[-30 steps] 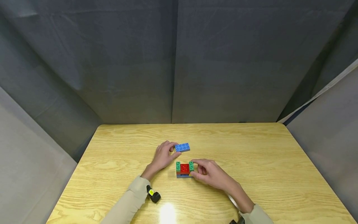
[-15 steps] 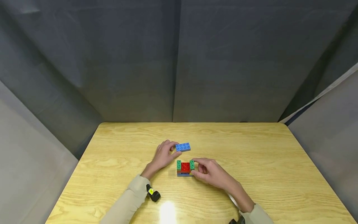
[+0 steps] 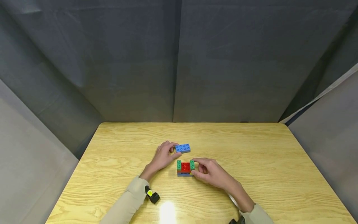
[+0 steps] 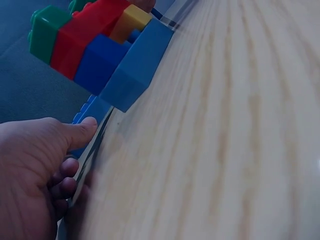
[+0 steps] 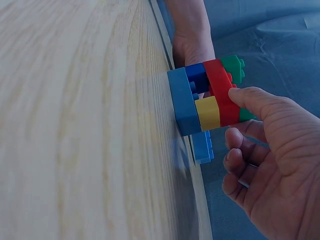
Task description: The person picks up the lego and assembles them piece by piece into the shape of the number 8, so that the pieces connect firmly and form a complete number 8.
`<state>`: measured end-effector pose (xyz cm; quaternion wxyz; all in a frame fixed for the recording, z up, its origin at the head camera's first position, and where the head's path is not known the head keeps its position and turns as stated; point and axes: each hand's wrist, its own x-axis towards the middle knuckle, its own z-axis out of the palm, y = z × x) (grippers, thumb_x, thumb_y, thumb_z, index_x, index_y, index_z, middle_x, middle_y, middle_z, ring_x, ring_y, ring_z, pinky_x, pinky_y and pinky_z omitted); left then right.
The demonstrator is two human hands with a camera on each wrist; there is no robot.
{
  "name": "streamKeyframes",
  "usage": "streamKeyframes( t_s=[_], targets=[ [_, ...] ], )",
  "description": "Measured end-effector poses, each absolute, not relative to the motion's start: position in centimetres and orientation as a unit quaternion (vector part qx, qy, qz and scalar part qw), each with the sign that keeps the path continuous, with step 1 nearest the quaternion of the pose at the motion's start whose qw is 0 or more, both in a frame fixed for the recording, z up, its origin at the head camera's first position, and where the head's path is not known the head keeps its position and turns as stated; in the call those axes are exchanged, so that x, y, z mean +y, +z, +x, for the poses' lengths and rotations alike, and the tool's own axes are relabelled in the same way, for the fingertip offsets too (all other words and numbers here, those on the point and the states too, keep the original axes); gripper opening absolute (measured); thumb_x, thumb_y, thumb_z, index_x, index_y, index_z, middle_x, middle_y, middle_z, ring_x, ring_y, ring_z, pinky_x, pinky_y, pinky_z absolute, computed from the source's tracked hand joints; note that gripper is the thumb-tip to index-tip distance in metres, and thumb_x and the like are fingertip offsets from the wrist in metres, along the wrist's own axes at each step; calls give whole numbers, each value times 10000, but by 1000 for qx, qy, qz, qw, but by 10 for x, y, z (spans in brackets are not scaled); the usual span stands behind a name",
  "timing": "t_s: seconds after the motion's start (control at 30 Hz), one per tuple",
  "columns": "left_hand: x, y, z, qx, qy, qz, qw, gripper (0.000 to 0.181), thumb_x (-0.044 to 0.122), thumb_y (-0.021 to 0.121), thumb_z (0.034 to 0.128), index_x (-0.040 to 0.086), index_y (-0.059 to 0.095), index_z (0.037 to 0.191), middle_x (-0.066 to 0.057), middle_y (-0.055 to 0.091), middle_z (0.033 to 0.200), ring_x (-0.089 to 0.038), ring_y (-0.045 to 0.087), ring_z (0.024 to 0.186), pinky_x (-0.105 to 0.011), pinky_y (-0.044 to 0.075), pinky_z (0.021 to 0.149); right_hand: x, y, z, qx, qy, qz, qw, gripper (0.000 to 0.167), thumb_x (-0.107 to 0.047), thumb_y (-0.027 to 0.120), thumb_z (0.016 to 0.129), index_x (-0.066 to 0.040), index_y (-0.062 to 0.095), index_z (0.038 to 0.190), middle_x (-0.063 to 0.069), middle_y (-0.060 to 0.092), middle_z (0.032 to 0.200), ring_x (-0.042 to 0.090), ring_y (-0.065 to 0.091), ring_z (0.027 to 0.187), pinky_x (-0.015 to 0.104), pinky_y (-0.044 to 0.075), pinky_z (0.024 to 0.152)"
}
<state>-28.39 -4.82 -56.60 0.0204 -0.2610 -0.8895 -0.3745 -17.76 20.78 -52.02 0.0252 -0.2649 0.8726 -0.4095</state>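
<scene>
On the wooden table, a small stack of toy building bricks (image 3: pixel 185 168) stands upright. It has a blue base, a dark blue and a yellow brick above it, a red layer and green bricks on top at both ends. My right hand (image 3: pixel 211 173) grips its right end between thumb and index finger; the other fingers are loosely curled in the right wrist view. Just behind the stack lies a blue brick (image 3: pixel 183 148) with two rows of studs. My left hand (image 3: pixel 163 155) pinches its left end, with the thumb (image 4: pixel 82 131) at the near side. The stack partly hides this brick in both wrist views.
The pale wooden table (image 3: pixel 251 155) extends to both sides of the hands. Dark grey curtains (image 3: pixel 134 62) hang beyond its back edge, and lighter fabric panels (image 3: pixel 25 161) border the left and right.
The left hand and the blue brick have shifted very slightly toward the stack. The right hand keeps its grip on the stack. The head view has tilted a little.
</scene>
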Motion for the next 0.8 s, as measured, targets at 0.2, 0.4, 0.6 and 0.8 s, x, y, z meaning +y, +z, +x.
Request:
streamKeyframes(
  t_s=[0.2,0.4,0.6,0.8],
  targets=[
    [-49,-564,-281,-887,-378,-265,13,395,344,779,961,146,711,1296,-28,534,859,-157,428,776,-360,317,779,209,-522,-178,872,-410,-267,22,318,-331,726,1004,-147,699,1262,-116,557,715,2,428,577,208,402,537],
    [-50,-561,-276,-887,-384,-257,2,388,336,771,969,160,703,1308,-11,525,859,-157,427,781,-360,316,778,209,-521,-178,872,-410,-267,25,304,-332,722,1007,-162,698,1257,-114,558,708,-4,424,569,207,403,529],
    [-51,-560,-272,-886,-390,-252,-5,396,327,767,973,156,694,1323,-24,537,874,-156,431,782,-338,328,748,208,-519,-178,873,-411,-262,30,275,-326,725,1006,-186,698,1241,-115,556,701,-9,415,564,201,394,528],
    [-52,-560,-265,-882,-399,-252,-10,412,331,767,971,152,686,1333,-17,547,886,-147,447,783,-318,353,734,208,-520,-176,872,-412,-263,31,324,-315,731,1003,-139,694,1273,-112,553,707,-11,416,570,205,397,528]
  ],
)
